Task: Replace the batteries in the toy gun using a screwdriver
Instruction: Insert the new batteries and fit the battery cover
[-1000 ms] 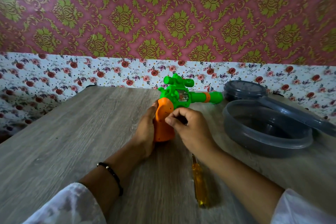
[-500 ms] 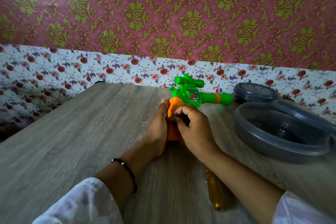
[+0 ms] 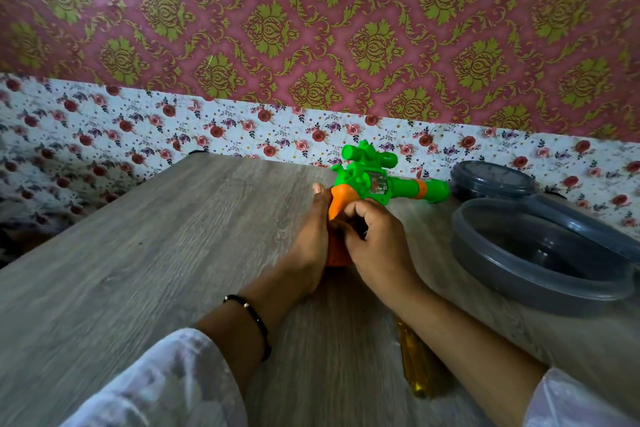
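Observation:
A green toy gun point(image 3: 398, 184) with an orange grip lies on the wooden table point(image 3: 156, 253), its barrel pointing right. My left hand point(image 3: 308, 246) holds the orange grip from the left side, thumb up along its edge. My right hand point(image 3: 377, 243) covers the grip from the right, its fingers curled over the grip's face; what they pinch is hidden. A screwdriver with a yellow handle point(image 3: 415, 367) lies on the table under my right forearm, which hides its shaft.
A grey round plastic container point(image 3: 540, 284) stands to the right of the gun, with its lid point(image 3: 588, 225) leaning on the rim. A second grey lidded container point(image 3: 491, 180) sits behind it by the wall. Floral wallpaper backs the table.
My right hand has slid lower over the orange grip and now covers most of it. The left hand keeps its hold. The gun has stayed in place.

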Motion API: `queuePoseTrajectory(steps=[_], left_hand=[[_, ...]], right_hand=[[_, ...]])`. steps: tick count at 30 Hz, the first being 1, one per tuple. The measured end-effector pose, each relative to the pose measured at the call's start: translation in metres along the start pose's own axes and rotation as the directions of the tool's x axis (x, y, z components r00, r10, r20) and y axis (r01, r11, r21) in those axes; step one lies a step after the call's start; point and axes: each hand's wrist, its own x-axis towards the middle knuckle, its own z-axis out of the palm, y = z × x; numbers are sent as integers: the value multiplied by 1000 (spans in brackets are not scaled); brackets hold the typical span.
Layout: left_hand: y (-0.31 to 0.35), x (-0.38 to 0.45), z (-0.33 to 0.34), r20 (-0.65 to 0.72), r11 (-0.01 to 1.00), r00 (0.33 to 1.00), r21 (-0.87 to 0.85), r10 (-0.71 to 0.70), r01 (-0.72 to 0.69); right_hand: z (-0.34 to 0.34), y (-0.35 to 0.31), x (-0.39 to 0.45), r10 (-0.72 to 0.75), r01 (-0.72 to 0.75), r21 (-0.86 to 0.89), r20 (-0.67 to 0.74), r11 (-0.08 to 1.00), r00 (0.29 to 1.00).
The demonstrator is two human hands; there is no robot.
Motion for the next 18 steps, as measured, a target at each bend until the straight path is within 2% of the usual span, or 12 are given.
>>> queuePoseTrajectory(steps=[5,8,10,13,15,18], left_hand=[[1,-1,0,8,1000,1000,7,-8,8],[2,-2,0,25,1000,999,1,-21,21],[3,-4,0,42,1000,999,-9,-19,19],[3,-4,-1,78,1000,997,-8,-11,12],[3,-3,-2,85,1000,996,-5,-9,10],[4,-3,-2,78,1000,997,-24,-7,9]], right_hand=[[-1,2,-2,-22,23,35,-40,999,999],[-1,6,-1,24,-22,49,-39,999,999],[-1,8,1,129,-126,166,-5,978,992],[-5,10,2,274,-277,407,65,870,959],[-7,11,2,239,-253,397,83,883,967],[-8,9,2,86,-98,241,60,965,994]])
